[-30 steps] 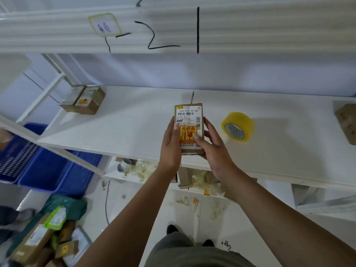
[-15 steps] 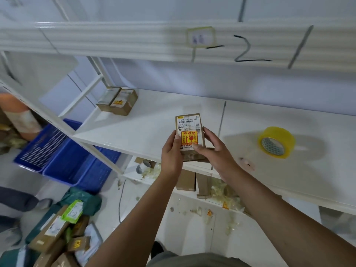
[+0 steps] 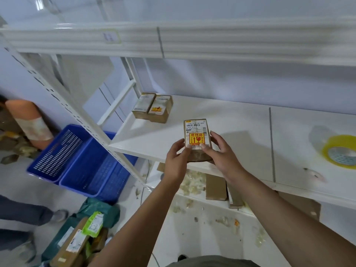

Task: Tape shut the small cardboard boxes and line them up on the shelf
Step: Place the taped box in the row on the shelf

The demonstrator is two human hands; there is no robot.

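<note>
Grips the box with both left hand and right hand at the shelf front edge, tape well right.

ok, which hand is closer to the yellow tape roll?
Right. The right hand holds the small box on its right side, toward the tape roll far right on the shelf; the left hand holds the box's left side, farther off.

Cardboard box: red/yellow sticker reads 易碎品; shipping label no. starts 1028, rest illegible. Beam tag blurred.
</note>
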